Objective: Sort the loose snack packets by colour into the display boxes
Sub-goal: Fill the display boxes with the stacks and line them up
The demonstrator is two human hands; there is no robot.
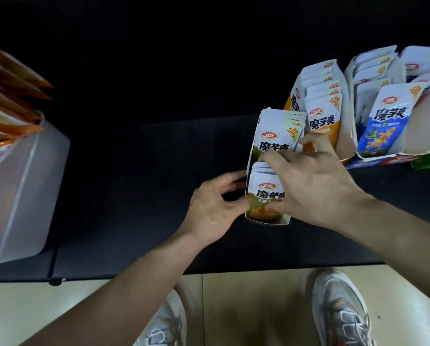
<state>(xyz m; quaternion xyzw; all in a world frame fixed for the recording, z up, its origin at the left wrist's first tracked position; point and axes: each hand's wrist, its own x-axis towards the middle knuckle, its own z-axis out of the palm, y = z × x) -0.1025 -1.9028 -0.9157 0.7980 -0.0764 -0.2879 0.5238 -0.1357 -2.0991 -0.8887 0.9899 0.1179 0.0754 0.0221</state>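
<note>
Green batch: gripped packets (263, 189) in box (283, 220) on bench (159, 171) with right hand (316, 186); pinched box wall with left hand (211, 208). Judged light, slick, soft; best held by flat faces, near sealed edges.

**Single head-worn wide-angle camera, facing forward and steeply down.**

The lens sits above the near edge of the desk (134, 221) at close range. The left hand (214, 208) and right hand (313, 181) enter from the bottom and meet at frame centre on the green display box (281, 222) and its green packets (276, 136). The floor (34, 315) and the wearer's shoes (338, 308) fill the lower strip.
</note>
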